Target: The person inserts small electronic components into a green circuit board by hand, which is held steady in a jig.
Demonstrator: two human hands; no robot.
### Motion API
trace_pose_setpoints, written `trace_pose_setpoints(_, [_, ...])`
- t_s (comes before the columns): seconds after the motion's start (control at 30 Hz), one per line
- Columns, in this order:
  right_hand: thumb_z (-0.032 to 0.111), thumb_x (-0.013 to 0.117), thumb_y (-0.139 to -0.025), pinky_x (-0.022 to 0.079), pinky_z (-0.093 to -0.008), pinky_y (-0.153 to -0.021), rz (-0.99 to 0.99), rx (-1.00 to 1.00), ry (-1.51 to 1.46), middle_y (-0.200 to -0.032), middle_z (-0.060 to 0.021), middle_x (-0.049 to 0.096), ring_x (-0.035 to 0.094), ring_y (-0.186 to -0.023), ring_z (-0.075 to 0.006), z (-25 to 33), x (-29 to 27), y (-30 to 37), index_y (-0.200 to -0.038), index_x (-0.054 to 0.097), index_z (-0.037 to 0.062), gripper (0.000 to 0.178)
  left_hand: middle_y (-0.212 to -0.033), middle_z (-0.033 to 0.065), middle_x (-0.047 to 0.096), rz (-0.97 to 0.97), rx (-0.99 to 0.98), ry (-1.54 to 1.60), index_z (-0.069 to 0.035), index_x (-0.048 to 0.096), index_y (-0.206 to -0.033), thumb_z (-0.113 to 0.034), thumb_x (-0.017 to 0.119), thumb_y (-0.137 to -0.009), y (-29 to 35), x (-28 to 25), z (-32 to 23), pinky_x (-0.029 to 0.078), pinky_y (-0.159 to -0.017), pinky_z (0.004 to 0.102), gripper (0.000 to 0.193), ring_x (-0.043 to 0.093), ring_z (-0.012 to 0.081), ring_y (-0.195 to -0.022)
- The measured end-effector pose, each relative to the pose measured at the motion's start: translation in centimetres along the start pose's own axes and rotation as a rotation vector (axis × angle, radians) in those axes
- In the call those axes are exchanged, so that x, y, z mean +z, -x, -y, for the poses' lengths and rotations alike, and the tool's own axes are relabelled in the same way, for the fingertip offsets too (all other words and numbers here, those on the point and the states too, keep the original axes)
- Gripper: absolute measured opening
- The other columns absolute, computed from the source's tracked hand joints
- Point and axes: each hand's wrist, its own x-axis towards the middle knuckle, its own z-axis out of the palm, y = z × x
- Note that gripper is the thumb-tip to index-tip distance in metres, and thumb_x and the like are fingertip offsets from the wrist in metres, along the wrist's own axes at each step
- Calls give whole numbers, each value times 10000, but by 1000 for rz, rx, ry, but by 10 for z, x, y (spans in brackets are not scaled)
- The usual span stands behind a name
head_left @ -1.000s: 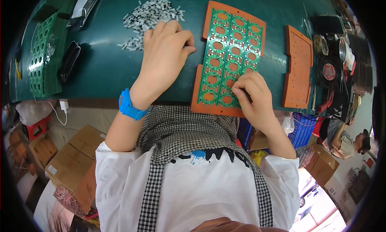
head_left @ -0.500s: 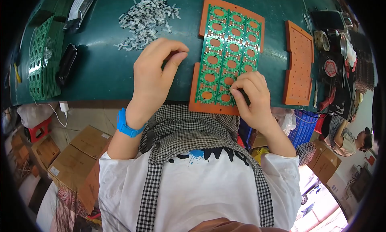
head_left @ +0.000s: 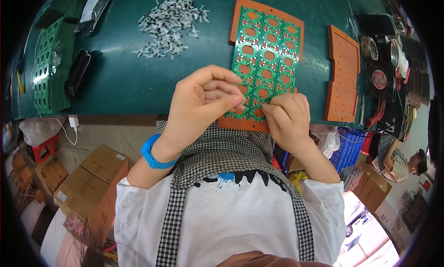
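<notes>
A green circuit board panel (head_left: 252,63) with rows of oval cut-outs lies on an orange tray (head_left: 245,124) in front of me. My left hand (head_left: 203,98) hovers over the panel's lower left part, fingers curled and thumb drawn toward them; anything small in the fingertips is too tiny to name. At the panel's lower right edge my right hand (head_left: 289,119) has its thumb and fingers pressed together; what they may grip is hidden. Beyond my left hand a pile of small clear strip-like pieces (head_left: 171,26) is spread on the green table.
A second orange tray (head_left: 343,75) lies to the right, near a round black device (head_left: 380,77). Stacked green panels (head_left: 48,68) and a black pouch (head_left: 78,73) are at the left. Cardboard boxes (head_left: 88,179) stand below the table; another person (head_left: 400,163) is far right.
My left hand has moved from beside the pile rightward and nearer, to the panel's lower left. My right hand has shifted slightly down along the panel and closed more.
</notes>
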Motion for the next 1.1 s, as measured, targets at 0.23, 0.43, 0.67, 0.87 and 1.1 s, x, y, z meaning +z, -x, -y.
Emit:
trace_pose_setpoints(0.23, [161, 743, -670, 379, -325, -686, -92, -71, 45, -857, -3, 586, 567, -777, -171, 9, -18, -19, -879, 659, 97, 234, -830, 78, 678, 73, -276, 46, 22, 555, -1132, 39, 617, -858, -2, 14, -11, 506, -588, 199, 282, 619, 83, -675])
trace_pose_setpoints(0.43, [131, 740, -733, 408, -329, -669, -71, -78, -233, -811, -21, 599, 582, -730, -195, 6, -22, -29, -893, 664, 87, 183, -864, 66, 672, 161, -215, 113, 11, 537, -1157, 36, 634, -852, -4, 19, 2, 473, -592, 182, 322, 586, 56, -683])
trace_pose_setpoints(0.67, [11, 639, -806, 454, -362, -740, 116, 345, -318, -858, -90, 594, 575, -829, -287, -23, -15, -37, -870, 589, 25, 82, -887, 56, 584, -523, 545, -1423, -91, 629, -1037, -180, 763, -723, -25, -25, -4, 424, -800, 387, 353, 544, 264, -906])
trace_pose_setpoints(0.87, [12, 641, -794, 441, -377, -727, 165, 265, -284, -850, -86, 551, 545, -819, -290, -22, -16, -42, -850, 560, 23, 99, -887, 50, 568, -494, 371, -1413, -86, 647, -906, -134, 734, -752, -27, -55, -4, 392, -788, 381, 182, 525, 244, -870])
trace_pose_setpoints(1.1, [19, 662, -771, 434, -375, -707, 131, 261, -217, -831, -69, 555, 552, -800, -277, -20, -11, -40, -852, 576, 35, 119, -855, 46, 568, -471, 497, -1452, -66, 633, -839, -89, 720, -754, -33, -54, -1, 392, -767, 374, 124, 516, 247, -855])
